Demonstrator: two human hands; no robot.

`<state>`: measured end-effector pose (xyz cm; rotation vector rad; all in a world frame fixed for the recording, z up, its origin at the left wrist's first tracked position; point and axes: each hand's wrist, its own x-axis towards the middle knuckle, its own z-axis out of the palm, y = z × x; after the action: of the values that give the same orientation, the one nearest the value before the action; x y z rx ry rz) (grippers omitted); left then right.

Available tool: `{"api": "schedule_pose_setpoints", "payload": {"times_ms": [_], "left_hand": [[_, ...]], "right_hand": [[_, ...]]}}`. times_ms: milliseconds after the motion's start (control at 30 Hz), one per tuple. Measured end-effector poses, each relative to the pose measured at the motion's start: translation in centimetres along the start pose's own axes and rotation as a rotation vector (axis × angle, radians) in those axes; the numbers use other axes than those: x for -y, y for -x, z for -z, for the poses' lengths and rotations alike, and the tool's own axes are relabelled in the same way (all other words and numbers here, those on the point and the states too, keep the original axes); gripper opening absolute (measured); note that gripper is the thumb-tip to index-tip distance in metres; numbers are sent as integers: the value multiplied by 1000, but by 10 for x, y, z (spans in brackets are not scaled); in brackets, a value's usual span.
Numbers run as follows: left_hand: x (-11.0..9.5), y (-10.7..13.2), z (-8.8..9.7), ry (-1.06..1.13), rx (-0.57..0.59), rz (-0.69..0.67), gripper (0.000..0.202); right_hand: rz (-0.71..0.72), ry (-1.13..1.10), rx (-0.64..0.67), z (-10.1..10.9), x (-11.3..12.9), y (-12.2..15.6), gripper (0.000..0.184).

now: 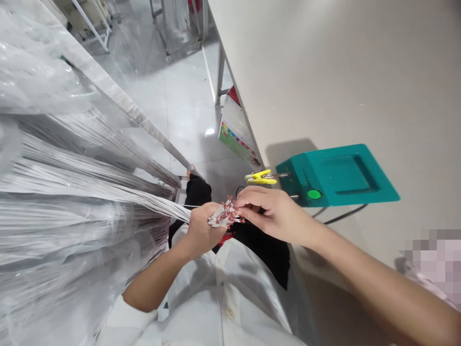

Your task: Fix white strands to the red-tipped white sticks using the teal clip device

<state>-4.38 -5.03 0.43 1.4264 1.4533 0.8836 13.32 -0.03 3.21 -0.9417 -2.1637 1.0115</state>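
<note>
My left hand (205, 228) is wrapped round a bundle of thin white wires (158, 199), close to its end. The reddish-brown wire tips (227, 213) fan out past my thumb. At the right side of these tips, my right hand (268, 211) has its thumb and forefinger pinched together on a wire end, which the fingers partly hide. From my left hand the wires run leftward to the rack. A teal device (338, 175) with a green button (314, 194) lies on the table beyond my right hand, and a yellow clip (261, 177) is attached to its metal prong.
More white wire bundles (79, 226) in clear plastic fill the left side, along a plastic-wrapped rail (144, 122). The pale table (324, 72) takes up the right. A printed box (237, 137) stands below its edge. Someone's blurred pinkish clothing (437, 269) shows at lower right.
</note>
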Motion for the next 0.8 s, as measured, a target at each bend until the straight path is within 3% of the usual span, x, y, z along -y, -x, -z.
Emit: {"api": "schedule_pose_setpoints", "payload": {"times_ms": [200, 267, 400, 567, 667, 800], "left_hand": [[-14, -5, 7, -22, 75, 97, 22], [-19, -7, 8, 12, 71, 116, 23], [-23, -11, 10, 40, -25, 162, 19], [-24, -11, 9, 15, -120, 179, 13], [-24, -11, 5, 18, -172, 164, 13], [-23, -9, 2, 10, -202, 140, 10]], "right_hand": [[520, 653, -148, 1, 5, 1, 16], [596, 770, -183, -3, 6, 3, 17], [451, 684, -286, -13, 2, 11, 9], [108, 300, -288, -22, -3, 16, 8], [67, 193, -402, -25, 0, 14, 9], [55, 215, -494, -27, 5, 9, 9]]}}
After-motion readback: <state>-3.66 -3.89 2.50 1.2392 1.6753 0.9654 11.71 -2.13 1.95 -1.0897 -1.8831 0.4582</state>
